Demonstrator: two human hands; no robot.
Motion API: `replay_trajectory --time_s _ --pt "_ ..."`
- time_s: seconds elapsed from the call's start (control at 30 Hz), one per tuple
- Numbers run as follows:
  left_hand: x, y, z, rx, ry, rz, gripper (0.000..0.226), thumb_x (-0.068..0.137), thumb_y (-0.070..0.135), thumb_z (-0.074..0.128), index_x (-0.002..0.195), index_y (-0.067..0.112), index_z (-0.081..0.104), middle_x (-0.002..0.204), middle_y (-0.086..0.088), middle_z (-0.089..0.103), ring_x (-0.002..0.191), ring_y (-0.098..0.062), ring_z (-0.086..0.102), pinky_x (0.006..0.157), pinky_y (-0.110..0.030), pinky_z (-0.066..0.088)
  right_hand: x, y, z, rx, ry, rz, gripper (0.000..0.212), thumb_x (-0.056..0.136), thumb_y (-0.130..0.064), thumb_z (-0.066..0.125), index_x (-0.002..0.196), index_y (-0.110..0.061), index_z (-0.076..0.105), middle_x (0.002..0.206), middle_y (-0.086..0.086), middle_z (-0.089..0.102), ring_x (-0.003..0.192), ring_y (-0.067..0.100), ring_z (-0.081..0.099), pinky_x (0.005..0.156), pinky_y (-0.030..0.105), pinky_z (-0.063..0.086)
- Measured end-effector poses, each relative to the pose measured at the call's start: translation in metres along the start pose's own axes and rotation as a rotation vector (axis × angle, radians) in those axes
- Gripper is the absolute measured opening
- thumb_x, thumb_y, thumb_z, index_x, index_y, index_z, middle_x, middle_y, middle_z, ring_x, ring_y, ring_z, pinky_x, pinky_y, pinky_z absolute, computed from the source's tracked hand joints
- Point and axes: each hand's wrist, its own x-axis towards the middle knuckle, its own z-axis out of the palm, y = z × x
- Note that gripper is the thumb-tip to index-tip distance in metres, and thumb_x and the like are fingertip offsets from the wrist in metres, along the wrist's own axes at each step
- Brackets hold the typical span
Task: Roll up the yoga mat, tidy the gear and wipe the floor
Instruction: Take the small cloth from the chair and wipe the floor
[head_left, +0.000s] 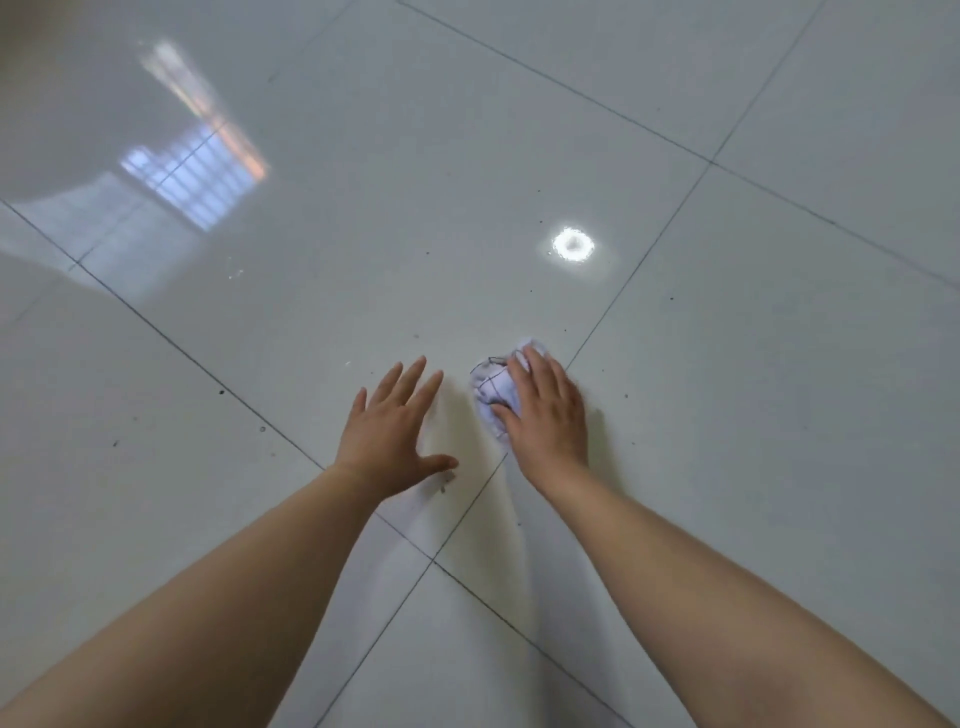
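Note:
A crumpled white cloth (491, 387) with thin dark lines lies on the glossy grey tiled floor (727, 415). My right hand (545, 410) lies on top of the cloth and presses it to the floor, its fingers bent over the far edge and the thumb against the near side. My left hand (395, 431) rests flat on the tiles just left of the cloth, fingers spread and straight, holding nothing. Much of the cloth is hidden under my right hand. No yoga mat or other gear is in view.
Dark specks of dirt (222, 391) dot the tiles around my hands. Thin grout lines (432, 560) cross the floor. A round lamp reflection (573, 245) and a window reflection (197, 171) shine on the tiles further out.

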Motion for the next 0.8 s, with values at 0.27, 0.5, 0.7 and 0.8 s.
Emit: replay_trajectory --time_s 0.27,0.5,0.7,0.8 --pt "0.077 -0.013 -0.022 -0.030 0.104 0.000 0.113 0.069 0.071 0.058 0.148 0.022 -0.006 0.156 0.009 -0.010 0.144 -0.017 -0.005 0.115 -0.046 0.008 0.079 0.005 0.008 0.084 0.119 0.028 0.046 0.089 -0.034 0.050 0.128 -0.008 0.050 0.141 0.010 0.043 0.132 0.031 0.034 0.108 0.036 0.025" --pt "0.086 -0.029 -0.018 -0.088 0.043 0.031 0.115 0.065 0.072 0.061 0.149 0.021 0.001 0.157 0.009 -0.005 0.144 -0.016 -0.003 0.114 -0.047 0.012 0.075 0.023 0.007 0.115 0.088 -0.075 0.052 0.087 -0.038 0.049 0.129 -0.007 0.050 0.141 0.011 0.044 0.133 0.026 0.036 0.109 0.032 0.025" --pt "0.084 -0.030 -0.021 -0.107 0.055 0.024 0.114 0.065 0.072 0.061 0.149 0.024 0.002 0.157 0.011 -0.005 0.144 -0.014 -0.004 0.114 -0.044 0.009 0.147 -0.012 0.012 0.056 0.095 0.048 0.044 0.094 -0.036 0.044 0.133 -0.015 0.045 0.148 0.007 0.032 0.139 0.027 0.022 0.111 0.035 0.018" --pt "0.083 -0.032 -0.014 -0.075 0.070 0.037 0.112 0.066 0.076 0.054 0.149 0.025 -0.002 0.156 0.011 -0.008 0.144 -0.014 -0.006 0.115 -0.044 0.006 0.129 -0.012 0.010 0.064 0.057 -0.134 0.048 0.090 -0.047 0.036 0.129 -0.022 0.049 0.142 0.007 0.040 0.135 0.026 0.030 0.109 0.037 0.026"
